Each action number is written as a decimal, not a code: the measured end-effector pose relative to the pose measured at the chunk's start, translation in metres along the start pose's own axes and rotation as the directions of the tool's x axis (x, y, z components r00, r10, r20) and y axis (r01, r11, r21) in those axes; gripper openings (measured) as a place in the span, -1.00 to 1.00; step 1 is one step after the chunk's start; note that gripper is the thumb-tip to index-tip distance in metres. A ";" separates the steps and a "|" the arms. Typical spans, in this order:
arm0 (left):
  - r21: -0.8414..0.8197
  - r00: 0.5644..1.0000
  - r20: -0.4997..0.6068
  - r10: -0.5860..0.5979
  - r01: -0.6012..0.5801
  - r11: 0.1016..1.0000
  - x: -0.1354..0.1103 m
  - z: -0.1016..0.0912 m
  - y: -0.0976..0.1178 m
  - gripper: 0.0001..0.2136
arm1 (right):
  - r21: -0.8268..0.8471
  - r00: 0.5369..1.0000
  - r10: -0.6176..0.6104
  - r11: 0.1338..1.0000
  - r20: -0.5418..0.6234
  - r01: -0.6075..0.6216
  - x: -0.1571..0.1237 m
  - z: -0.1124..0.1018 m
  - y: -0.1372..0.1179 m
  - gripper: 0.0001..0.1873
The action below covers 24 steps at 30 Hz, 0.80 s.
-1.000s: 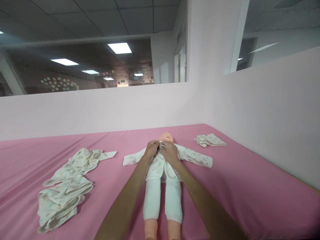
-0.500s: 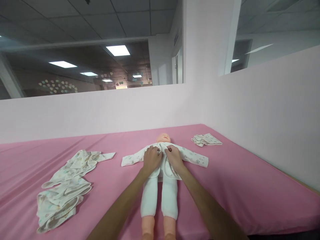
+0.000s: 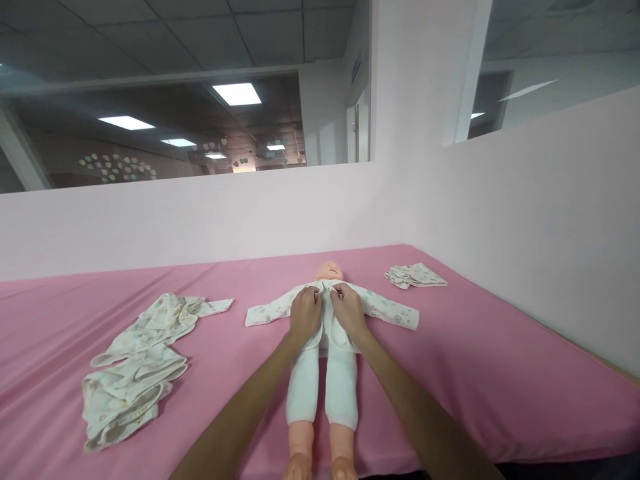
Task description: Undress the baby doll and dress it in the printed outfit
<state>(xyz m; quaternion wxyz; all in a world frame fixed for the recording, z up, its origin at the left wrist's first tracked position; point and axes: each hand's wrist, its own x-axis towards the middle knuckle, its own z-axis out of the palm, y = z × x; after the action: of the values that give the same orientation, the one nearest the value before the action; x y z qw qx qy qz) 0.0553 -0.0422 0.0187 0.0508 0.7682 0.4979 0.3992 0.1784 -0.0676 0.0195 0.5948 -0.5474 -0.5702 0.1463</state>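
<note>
A baby doll (image 3: pixel 301 437) lies on its back on the pink-covered table, head away from me and feet toward me. It wears a white patterned baby jacket (image 3: pixel 393 311) with both sleeves spread out, over a white body and legs. My left hand (image 3: pixel 306 313) is closed on the left front edge of the jacket, near the doll's chest. Opposite it, my right hand (image 3: pixel 349 310) pinches the right front edge. A narrow gap shows between the two edges. The fingertips are partly hidden.
Crumpled patterned baby clothes (image 3: pixel 135 373) lie on the left of the pink sheet (image 3: pixel 480 373). A small folded patterned cloth (image 3: pixel 417 275) rests at the back right. White walls (image 3: pixel 200 223) with windows border the table behind and on the right.
My hands stay on the jacket's front edges, which now sit slightly apart at the chest. The whole view has shifted a little, and more of the doll's feet shows.
</note>
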 end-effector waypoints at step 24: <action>-0.038 0.999 -0.018 0.042 -0.043 0.998 -0.003 0.001 0.001 -0.86 | -0.078 0.998 0.007 0.997 0.060 -0.002 -0.004 0.006 -0.007 -0.80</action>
<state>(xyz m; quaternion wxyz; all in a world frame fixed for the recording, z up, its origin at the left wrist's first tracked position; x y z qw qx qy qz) 0.0559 -0.0449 0.0162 0.0528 0.7742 0.4741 0.4161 0.1694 -0.0703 0.0223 0.5552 -0.5670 -0.5918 0.1416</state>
